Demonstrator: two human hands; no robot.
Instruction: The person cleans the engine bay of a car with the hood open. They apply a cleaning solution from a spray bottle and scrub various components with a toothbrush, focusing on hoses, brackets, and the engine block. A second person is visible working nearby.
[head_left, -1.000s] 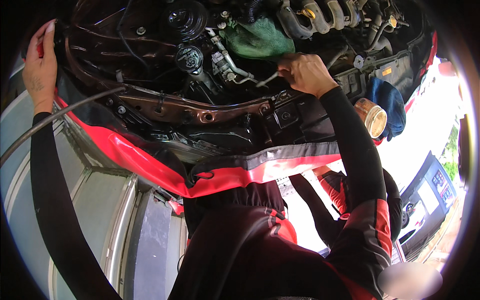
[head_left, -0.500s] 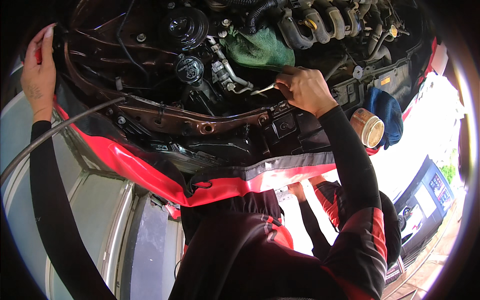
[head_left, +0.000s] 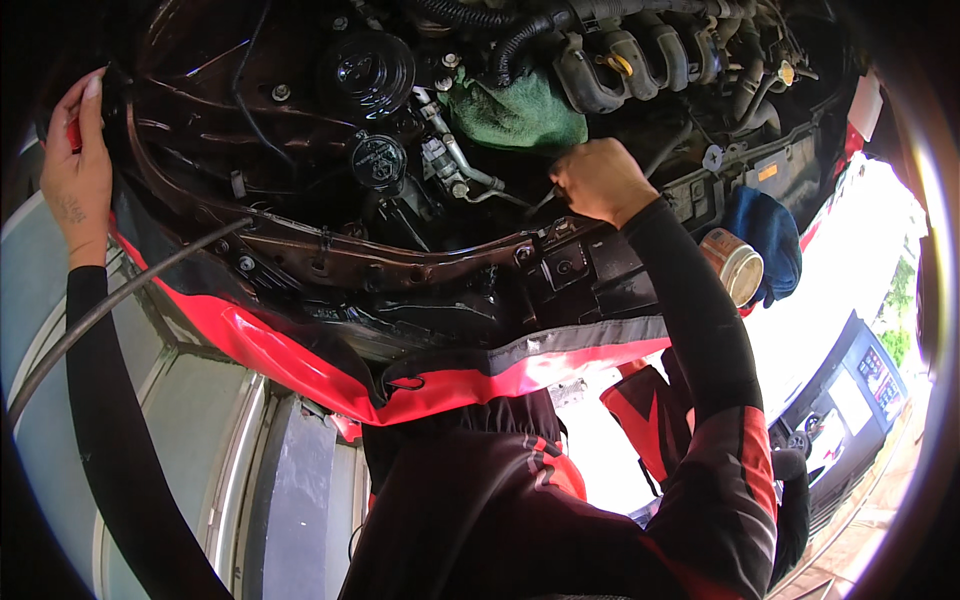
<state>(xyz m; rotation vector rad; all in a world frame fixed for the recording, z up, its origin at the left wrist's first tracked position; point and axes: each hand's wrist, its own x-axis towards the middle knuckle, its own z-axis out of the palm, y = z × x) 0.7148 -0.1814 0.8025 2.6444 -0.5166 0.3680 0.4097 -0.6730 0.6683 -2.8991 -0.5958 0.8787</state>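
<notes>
My right hand (head_left: 604, 182) is closed over the front of the car's engine bay, gripping a thin slender tool (head_left: 543, 204). The tool points down and left toward a metal pipe fitting (head_left: 482, 186); its tip is hard to see against the dark parts. Just beyond that hand, a green cloth (head_left: 515, 112) lies bunched among the engine parts. Far to the left, my left hand (head_left: 80, 175) is raised by the bay's edge, fingers closed around a small red thing (head_left: 74, 135). The fingers hide most of it, so its kind cannot be made out.
An open jar (head_left: 742, 276) and a blue cloth (head_left: 766, 245) rest right of my right forearm. A red and black cover (head_left: 290, 362) drapes the car's front edge. A grey hose (head_left: 130, 285) crosses into the bay at left. Another person (head_left: 655, 420) stands beyond my right arm.
My right hand has shifted slightly left and turned, so less of the thin tool shows. The left hand keeps its hold. The person at the right has changed position.
</notes>
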